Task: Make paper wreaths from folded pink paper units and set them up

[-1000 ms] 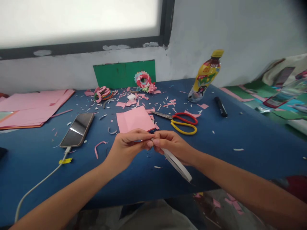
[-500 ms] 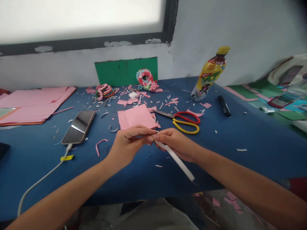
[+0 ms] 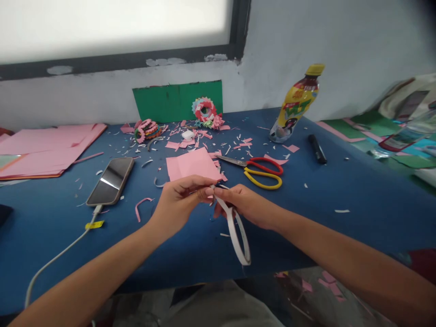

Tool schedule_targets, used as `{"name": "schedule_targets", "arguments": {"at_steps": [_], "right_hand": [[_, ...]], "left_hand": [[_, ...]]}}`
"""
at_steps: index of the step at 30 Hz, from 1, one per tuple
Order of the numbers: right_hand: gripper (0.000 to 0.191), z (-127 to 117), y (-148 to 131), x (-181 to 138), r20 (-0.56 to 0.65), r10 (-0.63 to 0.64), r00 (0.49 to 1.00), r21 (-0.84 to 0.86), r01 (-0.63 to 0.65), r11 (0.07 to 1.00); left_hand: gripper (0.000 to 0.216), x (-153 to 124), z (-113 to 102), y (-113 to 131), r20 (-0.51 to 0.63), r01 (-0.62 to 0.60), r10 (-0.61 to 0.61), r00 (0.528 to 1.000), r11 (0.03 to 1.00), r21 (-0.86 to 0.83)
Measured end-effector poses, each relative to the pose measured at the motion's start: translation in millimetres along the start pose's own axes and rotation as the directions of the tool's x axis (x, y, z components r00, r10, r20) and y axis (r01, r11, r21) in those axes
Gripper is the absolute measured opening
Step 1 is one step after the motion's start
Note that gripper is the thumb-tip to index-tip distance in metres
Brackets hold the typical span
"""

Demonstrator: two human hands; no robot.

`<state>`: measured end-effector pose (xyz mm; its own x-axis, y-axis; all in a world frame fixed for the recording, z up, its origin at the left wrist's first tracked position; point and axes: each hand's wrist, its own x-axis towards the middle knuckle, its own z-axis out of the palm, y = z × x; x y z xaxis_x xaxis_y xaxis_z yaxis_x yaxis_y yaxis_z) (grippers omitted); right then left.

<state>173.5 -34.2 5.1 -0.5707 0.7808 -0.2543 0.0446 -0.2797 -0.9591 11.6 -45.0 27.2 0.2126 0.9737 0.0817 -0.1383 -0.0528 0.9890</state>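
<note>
My left hand (image 3: 180, 200) and my right hand (image 3: 243, 204) meet over the blue table (image 3: 357, 190), fingertips pinched together. Both grip the top of a white tape roll (image 3: 238, 231), a thin ring that hangs down from my fingers toward the table's front edge. A folded pink paper (image 3: 192, 164) lies just beyond my hands. Red and yellow scissors (image 3: 260, 171) lie to its right.
A phone (image 3: 111, 180) on a white cable lies at the left, with a pink paper stack (image 3: 44, 150) behind it. A yellow bottle (image 3: 296, 103), a black marker (image 3: 316, 149), a green sheet (image 3: 177, 101) and paper rosettes (image 3: 204, 111) stand at the back. Scraps litter the table.
The tape roll has turned from edge-on, slanting to the right, to hanging as an open ring below my fingers. My hands stayed pinched together at the same spot.
</note>
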Motion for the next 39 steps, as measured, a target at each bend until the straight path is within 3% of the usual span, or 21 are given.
{"name": "schedule_targets", "arguments": {"at_steps": [7, 29, 39], "right_hand": [[0.051, 2.0, 0.3, -1.0, 0.083, -0.034, 0.996, -0.011, 0.035, 0.999], [0.043, -2.5, 4.1, -2.1, 0.101, -0.130, 0.986, -0.141, 0.143, 0.980], [0.040, 1.2, -1.1, -3.0, 0.127, -0.026, 0.992, -0.046, 0.032, 0.998]], "left_hand": [[0.010, 2.0, -1.3, -0.3, -0.019, 0.025, -0.026, 0.999, 0.996, -0.082], [0.014, 1.2, -0.5, 3.7, -0.003, 0.196, -0.208, 0.978, 0.929, -0.314], [0.015, 1.3, -2.4, 4.7, -0.005, 0.235, -0.256, 0.967, 0.896, -0.376]]}}
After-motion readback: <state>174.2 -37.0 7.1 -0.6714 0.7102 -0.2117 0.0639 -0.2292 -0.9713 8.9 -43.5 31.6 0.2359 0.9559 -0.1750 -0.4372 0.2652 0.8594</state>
